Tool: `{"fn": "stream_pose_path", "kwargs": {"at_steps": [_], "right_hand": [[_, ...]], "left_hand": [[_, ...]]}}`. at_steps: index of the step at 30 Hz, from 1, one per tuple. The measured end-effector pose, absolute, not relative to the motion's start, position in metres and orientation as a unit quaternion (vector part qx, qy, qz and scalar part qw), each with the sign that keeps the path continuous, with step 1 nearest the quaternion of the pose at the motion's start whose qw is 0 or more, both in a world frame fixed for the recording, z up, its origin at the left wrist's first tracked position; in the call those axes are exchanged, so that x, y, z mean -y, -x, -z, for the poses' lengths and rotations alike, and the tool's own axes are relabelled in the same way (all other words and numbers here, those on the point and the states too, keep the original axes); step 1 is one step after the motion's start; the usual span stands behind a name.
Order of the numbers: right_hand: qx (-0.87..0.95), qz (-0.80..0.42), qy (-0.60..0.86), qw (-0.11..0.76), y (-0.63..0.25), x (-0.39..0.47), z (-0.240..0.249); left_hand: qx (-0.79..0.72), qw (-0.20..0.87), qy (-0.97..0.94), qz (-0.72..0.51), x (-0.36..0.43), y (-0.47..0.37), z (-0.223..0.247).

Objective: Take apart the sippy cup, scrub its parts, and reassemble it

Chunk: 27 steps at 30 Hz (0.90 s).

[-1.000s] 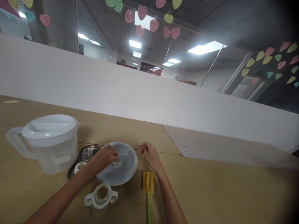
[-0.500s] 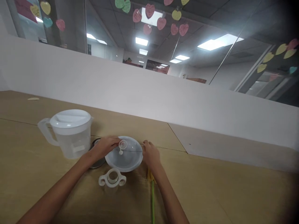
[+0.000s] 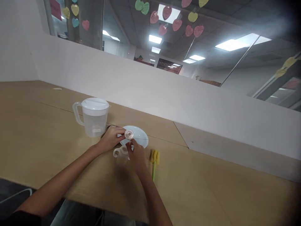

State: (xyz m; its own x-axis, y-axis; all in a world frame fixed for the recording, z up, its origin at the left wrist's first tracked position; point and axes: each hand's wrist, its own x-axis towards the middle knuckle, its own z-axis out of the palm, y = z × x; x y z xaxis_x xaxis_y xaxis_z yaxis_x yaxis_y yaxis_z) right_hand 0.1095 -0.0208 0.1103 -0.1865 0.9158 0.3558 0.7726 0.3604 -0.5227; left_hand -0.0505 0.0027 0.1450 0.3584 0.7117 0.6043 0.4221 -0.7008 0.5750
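Tabletop [image 3: 192, 185]: white wall [image 3: 150, 91] along far edge
Clear disc [image 3: 129, 134]: probably light, stiff; best held by rim
Left fingers [image 3: 120, 130]: pinching rim
Right fingers [image 3: 134, 143]: bunched below, hold unclear

Lighting: bright overhead, indoor; rectangular ceiling panels [image 3: 235, 43] seen through glass [image 3: 211, 18], blown out, haze spread at upper right. Surface [image 3: 192, 175]: evenly lit; soft shadow cast at lower centre. Basin [image 3: 145, 142]: pale sheen shown. Small round piece [image 3: 129, 134]: detail softened. Right edge: darkened, blurred. Straight lines: tilted by camera angle.
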Motion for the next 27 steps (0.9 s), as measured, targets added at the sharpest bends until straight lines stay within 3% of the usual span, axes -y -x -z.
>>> {"fn": "stream_pose_path", "kwargs": {"at_steps": [9,18,27], "right_hand": [[0.746,-0.112,0.557,0.347,-0.105,0.028,-0.098],[0.76,-0.063,0.583,0.279,-0.094,0.031,-0.098],[0.76,-0.086,0.496,0.411,-0.103,0.042,-0.099]], "left_hand": [[-0.406,0.193,-0.702,-0.553,0.008,0.046,-0.113],[-0.411,0.161,-0.729,-0.523,0.017,0.037,-0.113],[-0.445,0.173,-0.752,-0.454,0.012,0.032,-0.082]]}}
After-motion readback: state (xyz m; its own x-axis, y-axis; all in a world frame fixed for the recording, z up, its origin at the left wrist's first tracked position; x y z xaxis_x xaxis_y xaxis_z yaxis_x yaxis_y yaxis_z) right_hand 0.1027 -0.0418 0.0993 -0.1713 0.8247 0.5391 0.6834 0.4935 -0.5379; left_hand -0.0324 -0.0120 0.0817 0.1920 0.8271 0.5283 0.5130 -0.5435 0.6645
